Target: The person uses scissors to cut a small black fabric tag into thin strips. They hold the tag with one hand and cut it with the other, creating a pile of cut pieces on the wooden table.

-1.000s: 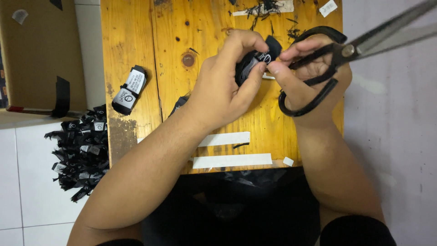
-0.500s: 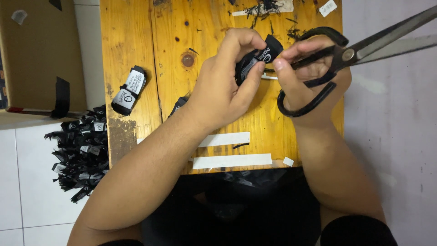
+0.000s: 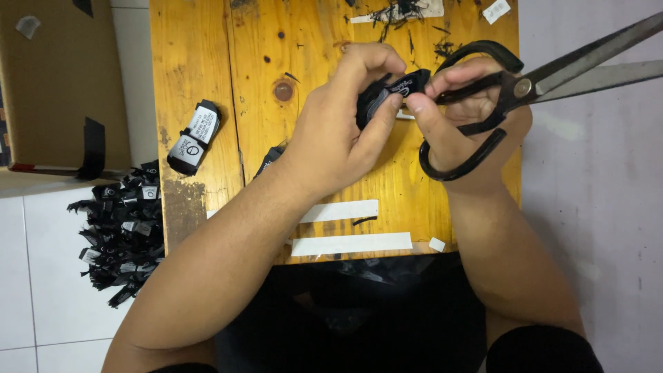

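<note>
Scissor blades (image 3: 594,59) are running off the picture's right edge; the left hand (image 3: 338,138) is hiding most of the black label bundle (image 3: 394,93); the cardboard box (image 3: 55,83) is being cropped at left.

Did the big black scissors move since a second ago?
No. The scissors stay in the right hand, their loops at the same place by the wooden table's right edge.
</note>
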